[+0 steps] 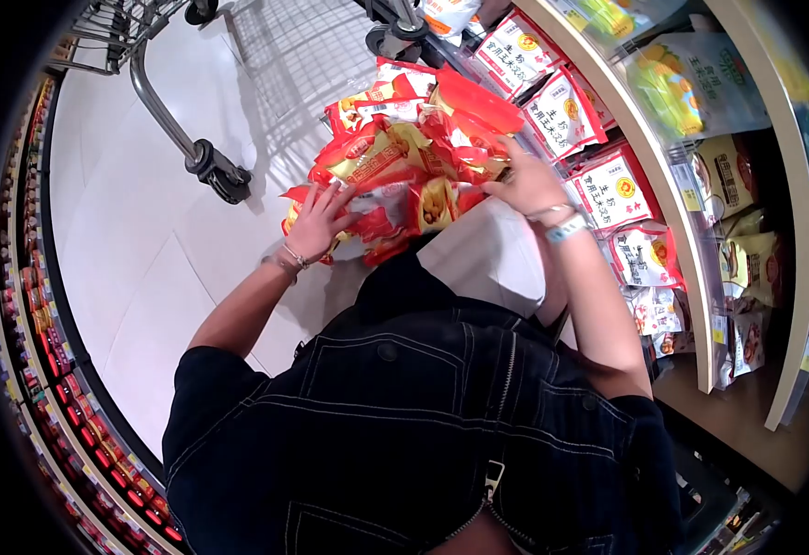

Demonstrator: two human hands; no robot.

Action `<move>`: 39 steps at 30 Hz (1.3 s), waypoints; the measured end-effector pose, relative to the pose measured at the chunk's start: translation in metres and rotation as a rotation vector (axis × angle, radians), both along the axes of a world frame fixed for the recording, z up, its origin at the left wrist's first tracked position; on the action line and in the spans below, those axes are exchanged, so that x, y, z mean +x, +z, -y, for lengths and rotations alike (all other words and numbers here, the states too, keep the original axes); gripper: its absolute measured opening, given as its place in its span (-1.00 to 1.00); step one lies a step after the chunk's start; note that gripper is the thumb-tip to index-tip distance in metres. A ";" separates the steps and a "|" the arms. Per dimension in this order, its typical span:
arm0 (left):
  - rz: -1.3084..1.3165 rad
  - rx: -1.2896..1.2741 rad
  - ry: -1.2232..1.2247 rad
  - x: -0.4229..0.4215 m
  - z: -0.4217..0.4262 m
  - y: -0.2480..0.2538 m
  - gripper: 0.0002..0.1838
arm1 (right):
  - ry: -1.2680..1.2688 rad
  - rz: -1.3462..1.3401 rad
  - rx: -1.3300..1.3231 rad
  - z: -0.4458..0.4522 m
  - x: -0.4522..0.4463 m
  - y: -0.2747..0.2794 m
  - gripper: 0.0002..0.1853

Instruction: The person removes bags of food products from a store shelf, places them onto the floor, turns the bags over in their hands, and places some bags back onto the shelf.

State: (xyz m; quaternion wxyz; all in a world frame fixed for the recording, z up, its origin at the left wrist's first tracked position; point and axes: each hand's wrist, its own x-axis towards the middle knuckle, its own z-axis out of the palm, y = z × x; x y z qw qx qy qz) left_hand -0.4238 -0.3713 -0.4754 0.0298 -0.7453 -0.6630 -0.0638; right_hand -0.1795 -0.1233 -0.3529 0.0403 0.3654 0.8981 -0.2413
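Note:
A heap of red and yellow food packets (381, 153) lies in front of my knees. My left hand (319, 220) rests on the heap's left side with its fingers spread over a packet. On the right side, my right hand (524, 183) touches the packets, thumb and fingers apart, near a plain red packet (478, 100). What lies under the heap is hidden by the packets.
White and red starch bags (612, 190) stand along the lower shelf at the right, below curved shelf edges (673, 199). A metal cart (168, 111) with black wheels is at the upper left. Another shelf of red goods (85, 421) runs down the far left.

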 end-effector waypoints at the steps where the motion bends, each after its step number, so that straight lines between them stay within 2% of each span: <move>1: -0.013 0.000 0.002 0.005 0.000 0.000 -0.63 | -0.018 -0.123 -0.035 -0.003 0.020 0.002 -0.20; 2: -0.025 0.003 0.004 0.009 0.001 0.000 -0.61 | -0.035 -0.245 -0.067 -0.006 0.043 0.005 -0.22; 4: 0.006 -0.053 0.018 0.015 0.004 0.005 -0.60 | -0.219 -0.287 -0.179 0.000 0.085 0.022 -0.28; 6: 0.076 -0.050 -0.006 0.017 0.001 0.002 -0.58 | -0.260 -0.176 -0.118 0.005 0.138 0.037 -0.27; 8: 0.098 -0.047 -0.106 0.030 -0.009 0.023 -0.51 | -0.373 -0.164 -0.074 0.016 0.195 0.052 -0.26; 9: 0.170 -0.051 -0.113 0.048 -0.017 0.051 -0.47 | -0.363 -0.311 -0.053 0.015 0.232 0.046 -0.26; 11: 0.226 -0.111 -0.178 0.068 -0.038 0.080 -0.43 | -0.539 -0.352 0.064 0.036 0.288 0.067 -0.28; 14: 0.263 0.151 -0.340 0.116 -0.088 0.135 -0.55 | -0.737 -0.455 0.180 0.072 0.353 0.099 -0.28; 16: 0.277 0.229 -0.476 0.164 -0.118 0.203 -0.55 | -0.858 -0.520 0.233 0.096 0.389 0.106 -0.31; 20: 0.086 0.428 -0.842 0.260 -0.157 0.324 -0.58 | -0.989 -0.739 0.255 0.137 0.428 0.114 -0.37; 22: -0.029 0.543 -0.930 0.302 -0.174 0.359 -0.61 | -0.993 -0.819 0.279 0.149 0.440 0.118 -0.41; 24: -0.025 0.628 -0.953 0.345 -0.193 0.386 -0.56 | -0.966 -0.871 0.339 0.155 0.456 0.126 -0.45; 26: 0.058 0.627 -0.874 0.380 -0.214 0.398 -0.41 | -0.960 -0.927 0.564 0.153 0.464 0.145 -0.54; 28: 0.086 0.719 -0.769 0.408 -0.242 0.395 -0.17 | -0.927 -0.888 0.787 0.145 0.473 0.176 -0.59; 29: 0.038 0.728 -0.701 0.417 -0.258 0.389 -0.03 | -0.921 -0.933 0.844 0.140 0.475 0.195 -0.62; 30: 0.014 0.743 -0.640 0.423 -0.274 0.381 0.01 | -0.913 -0.977 0.901 0.133 0.476 0.213 -0.66; 32: -0.012 0.809 -0.571 0.430 -0.296 0.369 -0.05 | -0.970 -0.935 1.133 0.111 0.486 0.240 -0.70; 34: -0.017 0.891 -0.584 0.426 -0.316 0.358 -0.15 | -0.974 -0.679 1.494 0.088 0.497 0.268 -0.72; 37: 0.033 0.944 -0.609 0.426 -0.323 0.350 -0.26 | -0.906 -0.419 1.615 0.043 0.524 0.295 -0.70; 38: 0.057 0.948 -0.617 0.426 -0.323 0.348 -0.29 | -0.953 -0.325 1.613 0.027 0.527 0.300 -0.68; 39: 0.050 0.954 -0.609 0.426 -0.323 0.347 -0.29 | -1.013 -0.259 1.362 0.017 0.528 0.310 -0.70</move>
